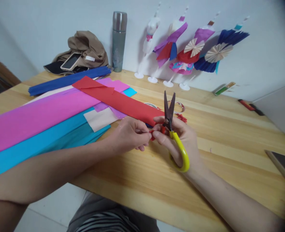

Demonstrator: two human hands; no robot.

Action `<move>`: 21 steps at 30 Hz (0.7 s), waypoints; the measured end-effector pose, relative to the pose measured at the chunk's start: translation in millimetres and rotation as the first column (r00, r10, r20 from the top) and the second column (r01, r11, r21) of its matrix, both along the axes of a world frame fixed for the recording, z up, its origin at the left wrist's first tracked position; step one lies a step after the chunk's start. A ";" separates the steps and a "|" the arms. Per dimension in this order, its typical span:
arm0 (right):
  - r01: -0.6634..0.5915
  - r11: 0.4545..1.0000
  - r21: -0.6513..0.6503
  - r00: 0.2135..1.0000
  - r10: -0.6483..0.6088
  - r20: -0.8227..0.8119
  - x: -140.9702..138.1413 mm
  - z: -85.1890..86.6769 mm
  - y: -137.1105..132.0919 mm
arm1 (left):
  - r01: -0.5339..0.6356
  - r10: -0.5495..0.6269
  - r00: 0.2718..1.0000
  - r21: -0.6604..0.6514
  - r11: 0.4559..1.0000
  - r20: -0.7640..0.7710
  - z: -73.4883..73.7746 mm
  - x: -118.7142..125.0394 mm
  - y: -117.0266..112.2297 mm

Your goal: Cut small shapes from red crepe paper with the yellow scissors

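Note:
My left hand (pixel 130 135) pinches one end of a small red piece of paper (pixel 152 134) in front of me. The fingertips of my right hand (pixel 178 138) meet it at the other side, closed on the same red piece. Hooked over my right hand's thumb is a pair of scissors (pixel 168 120) with a yellow handle, its dark blades parted and pointing up and away. Just behind both hands lies a long folded strip of red crepe paper (pixel 130 104). The exact shape of the small red piece is mostly hidden by my fingers.
Pink paper (pixel 48 108), blue paper (pixel 19 151) and a dark blue roll (pixel 67 80) cover the table's left. Several paper-dressed mannequins, including a blue one (pixel 218 53), stand along the wall beside a flask (pixel 119 45). A dark tablet-like object (pixel 283 164) lies at the right edge.

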State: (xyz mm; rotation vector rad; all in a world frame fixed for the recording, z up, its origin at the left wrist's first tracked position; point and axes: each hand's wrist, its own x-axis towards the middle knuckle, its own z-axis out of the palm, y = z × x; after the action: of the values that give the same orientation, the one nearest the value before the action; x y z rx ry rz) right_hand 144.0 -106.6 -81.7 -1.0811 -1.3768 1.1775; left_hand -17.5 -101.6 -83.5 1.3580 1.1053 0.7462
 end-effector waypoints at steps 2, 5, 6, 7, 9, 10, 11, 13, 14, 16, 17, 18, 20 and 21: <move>0.003 1.000 -0.009 1.000 -0.003 0.019 -0.1 -0.5 0.6 | 0.012 -0.012 1.000 0.003 1.000 -0.021 0.7 -0.1 -0.9; -0.007 1.000 -0.012 1.000 0.007 0.028 1.1 -3.3 2.7 | 0.015 -0.016 1.000 -0.015 1.000 -0.020 1.7 -0.2 -1.2; -0.005 1.000 -0.013 1.000 0.006 0.029 1.6 -4.2 3.5 | 0.014 -0.014 1.000 -0.024 1.000 -0.015 1.9 -0.2 -0.9; -0.005 1.000 -0.015 1.000 0.005 0.029 2.1 -5.0 4.2 | 0.012 -0.013 1.000 -0.034 0.999 -0.008 2.0 -0.1 -0.5; -0.009 1.000 -0.016 1.000 0.010 0.022 2.9 -6.3 5.3 | 0.005 -0.005 1.000 -0.050 0.999 0.014 1.9 0.0 0.6; -0.010 1.000 -0.015 1.000 0.010 0.017 3.3 -7.0 5.8 | 0.000 0.002 1.000 -0.057 0.998 0.028 1.8 0.0 1.1; -0.006 1.000 -0.017 1.000 0.006 0.010 3.7 -7.8 6.1 | -0.001 0.004 0.999 -0.063 0.998 0.042 1.5 -0.1 1.6; 0.014 0.999 -0.030 1.000 -0.015 -0.014 4.4 -9.8 6.6 | 0.008 -0.002 0.997 -0.072 0.997 0.072 0.5 -0.9 2.4; 0.025 0.999 -0.042 0.999 -0.026 -0.028 4.8 -10.8 6.7 | 0.015 -0.009 0.996 -0.069 0.998 0.090 -0.4 -1.7 2.8; 0.038 0.997 -0.070 0.997 -0.043 -0.070 5.0 -12.3 6.8 | 0.025 -0.017 0.990 -0.057 0.998 0.138 -2.9 -3.6 3.4; 0.041 0.995 -0.086 0.994 -0.050 -0.095 4.8 -12.6 6.8 | 0.025 -0.015 0.986 -0.055 0.998 0.166 -4.2 -4.6 3.6; 0.046 0.994 -0.104 0.991 -0.058 -0.120 4.4 -12.7 6.8 | 0.022 -0.011 0.982 -0.055 0.998 0.189 -5.3 -5.5 3.7; 0.055 0.989 -0.136 0.983 -0.078 -0.168 3.1 -11.9 6.5 | 0.033 -0.023 0.978 -0.045 0.998 0.205 -5.9 -6.6 3.4; 0.058 0.988 -0.146 0.979 -0.086 -0.187 2.4 -11.3 6.3 | 0.050 -0.042 0.980 -0.037 0.998 0.196 -5.2 -6.6 2.9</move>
State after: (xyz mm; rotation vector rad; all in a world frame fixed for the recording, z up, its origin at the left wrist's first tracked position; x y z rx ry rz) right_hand 146.4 -100.3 -93.1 -1.0751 -1.1108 1.3043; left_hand -24.0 -98.7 -88.7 1.2425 0.9265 0.8008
